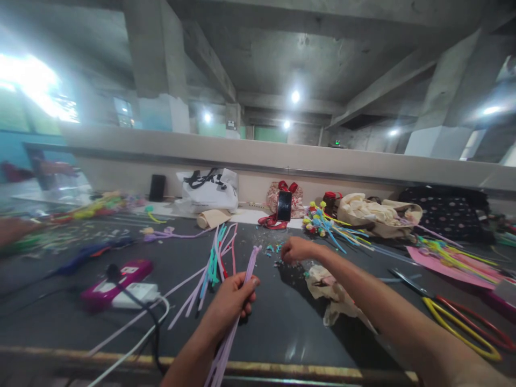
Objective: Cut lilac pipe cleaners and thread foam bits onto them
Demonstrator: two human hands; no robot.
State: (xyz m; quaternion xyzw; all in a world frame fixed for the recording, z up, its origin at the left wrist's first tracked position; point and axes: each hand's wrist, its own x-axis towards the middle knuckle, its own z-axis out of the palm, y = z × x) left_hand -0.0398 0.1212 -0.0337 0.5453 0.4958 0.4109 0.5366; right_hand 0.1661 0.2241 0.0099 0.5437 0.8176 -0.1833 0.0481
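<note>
Bundle of pale lilac fuzzy pipe-cleaner stems [237, 317] sits in the left hand [231, 303], fingers wrapped tight round the middle; stems stick up past the thumb toward the tabletop centre & trail down off the near edge. Right hand [296, 250] reaches farther out, fingertips bunched together & pressed down on a scatter of small teal & mixed-colour bits [276, 250] near mid-tabletop; whether it pinches one of them, can't tell.

Just left of the bundle: loose fan of pink, teal & white stems [215, 263] lying flat on the dark grey tabletop [282, 322]. Under the right forearm, a crumpled cream cloth [328, 293]. Near right edge: scissors w/ yellow & red loop handles [455, 317]. Left side: magenta power strip [115, 282] w/ a white adapter block [135, 293] touching it, cables running off the near edge.

Far edge, against the low grey wall: black phone propped upright [284, 206] in front of a red-bowed item, white bag w/ black handles [209, 191], beige canvas bag [377, 215], bunch of finished stem flowers w/ yellow & green tips [320, 220] between phone & canvas bag. Pink sheet [439, 266] w/ more coloured stems toward the right edge. Another person's hand, blurred, at far left edge [12, 228].
</note>
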